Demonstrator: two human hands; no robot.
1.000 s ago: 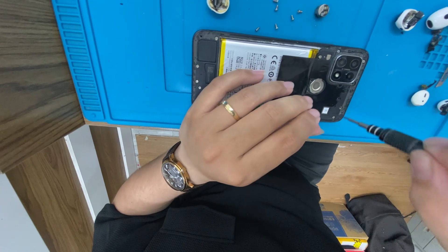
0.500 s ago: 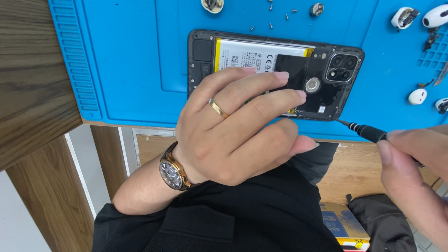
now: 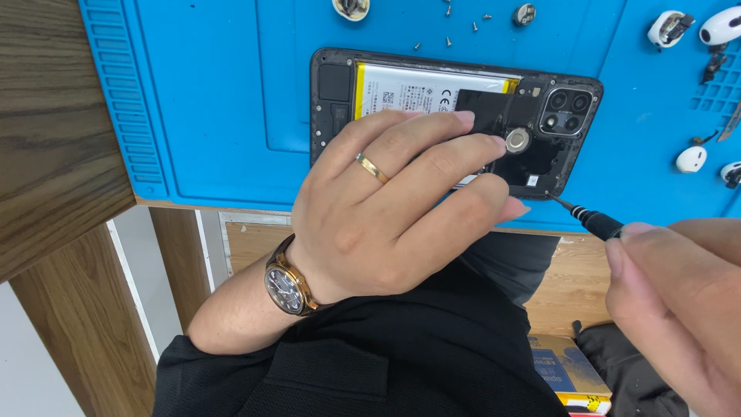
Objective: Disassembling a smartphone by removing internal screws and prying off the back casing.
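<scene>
Here the left hand (image 3: 394,208) lies flat, palm down, over the near half of an opened smartphone (image 3: 455,116), its fingers (image 3: 432,127) spread and pressing on the phone's bare inner frame rather than curled around anything; a gold ring (image 3: 373,167) sits on one finger and a wristwatch (image 3: 287,284) with a dark dial and gold case circles the wrist. The phone rests back-side up on a blue work mat (image 3: 208,85), close to the mat's near edge, with its rear cover off: the white battery (image 3: 428,89) shows above the fingers, and the camera module (image 3: 567,114) sits at the phone's right end, with a small round silver part (image 3: 517,140) just left of it. The right hand (image 3: 679,301) is closed around the black handle of a thin screwdriver (image 3: 590,218), pinching it between thumb and fingers (only part of that hand is in the frame), and the tool's tip touches or nearly touches the phone's lower right corner; which of the two cannot be told. Loose screws (image 3: 448,23) lie scattered on the mat beyond the phone, and several white earbuds (image 3: 691,159) rest on the mat's right side. The mat lies on a wooden table (image 3: 54,139).
</scene>
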